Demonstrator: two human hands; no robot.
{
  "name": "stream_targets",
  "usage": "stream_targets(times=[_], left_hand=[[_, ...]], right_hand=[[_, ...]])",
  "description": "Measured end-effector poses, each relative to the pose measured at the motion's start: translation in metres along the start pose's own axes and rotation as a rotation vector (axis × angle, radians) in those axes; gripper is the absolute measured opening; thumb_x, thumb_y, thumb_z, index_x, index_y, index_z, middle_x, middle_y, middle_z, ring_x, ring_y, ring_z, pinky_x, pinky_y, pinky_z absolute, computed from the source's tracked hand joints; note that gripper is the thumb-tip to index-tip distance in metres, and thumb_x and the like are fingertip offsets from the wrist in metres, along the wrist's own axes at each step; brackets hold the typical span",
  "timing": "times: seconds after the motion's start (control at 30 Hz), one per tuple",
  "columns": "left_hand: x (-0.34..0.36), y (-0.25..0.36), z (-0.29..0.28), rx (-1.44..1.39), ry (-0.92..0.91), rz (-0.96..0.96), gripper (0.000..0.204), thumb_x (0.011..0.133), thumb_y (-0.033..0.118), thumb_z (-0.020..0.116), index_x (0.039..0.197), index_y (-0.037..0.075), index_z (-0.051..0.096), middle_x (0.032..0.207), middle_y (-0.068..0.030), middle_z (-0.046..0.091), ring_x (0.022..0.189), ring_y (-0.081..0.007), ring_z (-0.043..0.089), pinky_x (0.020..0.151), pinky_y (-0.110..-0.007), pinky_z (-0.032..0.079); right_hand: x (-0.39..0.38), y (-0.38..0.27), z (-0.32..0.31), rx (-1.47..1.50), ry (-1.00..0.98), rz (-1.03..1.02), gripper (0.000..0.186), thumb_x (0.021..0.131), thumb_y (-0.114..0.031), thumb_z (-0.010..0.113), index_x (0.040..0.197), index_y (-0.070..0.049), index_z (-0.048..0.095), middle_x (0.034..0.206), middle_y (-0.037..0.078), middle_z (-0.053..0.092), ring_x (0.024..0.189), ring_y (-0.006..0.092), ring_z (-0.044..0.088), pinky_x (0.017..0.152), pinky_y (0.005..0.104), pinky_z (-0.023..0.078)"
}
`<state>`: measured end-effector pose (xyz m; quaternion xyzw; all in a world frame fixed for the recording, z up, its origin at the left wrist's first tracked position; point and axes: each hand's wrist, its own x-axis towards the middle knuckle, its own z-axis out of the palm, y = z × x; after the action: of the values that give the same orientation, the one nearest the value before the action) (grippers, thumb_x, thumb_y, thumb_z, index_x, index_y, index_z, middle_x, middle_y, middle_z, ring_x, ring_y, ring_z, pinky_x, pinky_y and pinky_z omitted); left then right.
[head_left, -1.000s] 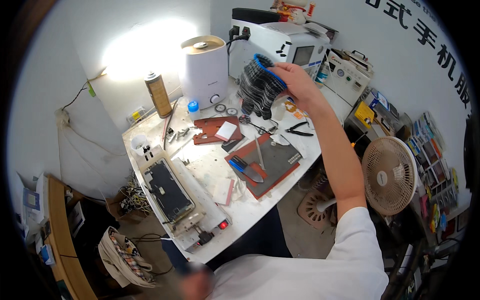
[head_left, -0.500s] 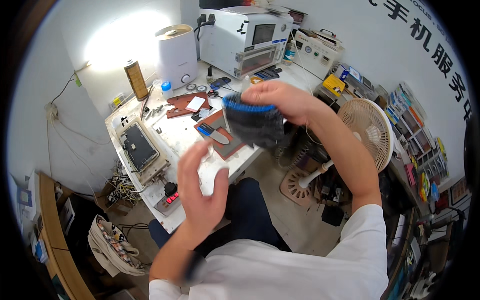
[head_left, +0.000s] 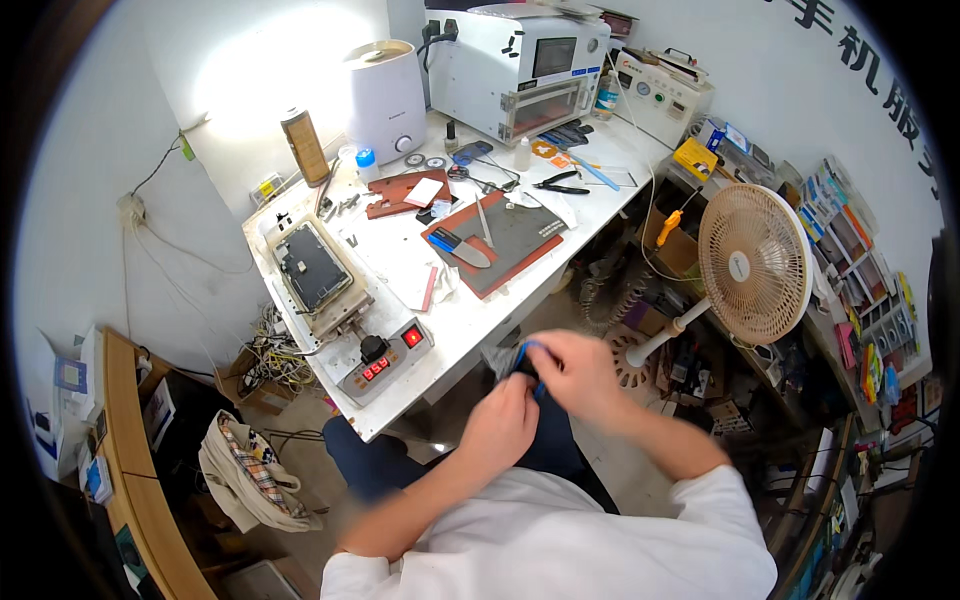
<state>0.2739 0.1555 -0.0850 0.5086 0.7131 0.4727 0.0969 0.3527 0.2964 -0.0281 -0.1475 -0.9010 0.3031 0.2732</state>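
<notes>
Over my lap, just in front of the table edge, both hands come together on a black cloth piece with a blue edge (head_left: 500, 360). My left hand (head_left: 500, 425) pinches it from below left. My right hand (head_left: 582, 372) grips its blue edge from the right. The cloth is bunched and partly hidden by my fingers, so its exact kind is unclear. Beyond it, on the white table (head_left: 480, 325), a knife with a blue-black handle (head_left: 460, 248) and metal tweezers (head_left: 484, 220) lie on a grey and red-brown mat (head_left: 520, 245).
At the table's left stand a heating plate fixture (head_left: 315, 270) and a control box with red digits (head_left: 385, 358). A humidifier (head_left: 385, 100), a spray can (head_left: 305, 148) and a white machine (head_left: 515, 70) line the back. A fan (head_left: 755, 262) stands to the right.
My right hand has lowered the black cloth from above the mat to over my lap. My left hand, open and apart before, now grips it too. The view has shifted slightly.
</notes>
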Motion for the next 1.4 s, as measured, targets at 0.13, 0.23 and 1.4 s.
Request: stream_targets(times=[0.13, 0.23, 1.4], left_hand=[[0.004, -0.024, 0.008, -1.263, 0.059, -0.867, 0.019, 0.104, 0.006, 0.050, 0.116, 0.002, 0.063, 0.118, -0.0121, 0.071, 0.103, -0.0243, 0.070, 0.088, -0.039, 0.058], [0.013, -0.018, 0.006, -1.532, 0.074, -0.827, 0.028, 0.107, 0.011, 0.049, 0.128, -0.001, 0.061, 0.123, -0.0134, 0.069, 0.105, -0.0255, 0.069, 0.094, -0.041, 0.057], [-0.034, -0.107, -0.089, -0.128, 0.603, -0.471, 0.043, 0.105, 0.019, 0.052, 0.144, 0.000, 0.052, 0.138, -0.0145, 0.062, 0.125, -0.0316, 0.059, 0.111, -0.045, 0.047]], right_hand=[[-0.053, -0.010, 0.035, -0.075, 0.086, -0.160, 0.017, 0.088, -0.010, 0.074, 0.105, -0.006, 0.075, 0.076, 0.009, 0.067, 0.064, 0.0262, 0.065, 0.058, 0.0380, 0.050], [-0.067, -0.015, 0.035, -0.059, 0.110, -0.141, 0.019, 0.086, -0.008, 0.076, 0.105, -0.005, 0.075, 0.073, 0.009, 0.065, 0.061, 0.0248, 0.063, 0.055, 0.0373, 0.049], [0.021, -0.001, 0.005, 0.195, 0.203, -1.057, 0.018, 0.083, -0.021, 0.081, 0.097, -0.011, 0.077, 0.089, 0.002, 0.074, 0.072, 0.0144, 0.069, 0.059, 0.0254, 0.054]])
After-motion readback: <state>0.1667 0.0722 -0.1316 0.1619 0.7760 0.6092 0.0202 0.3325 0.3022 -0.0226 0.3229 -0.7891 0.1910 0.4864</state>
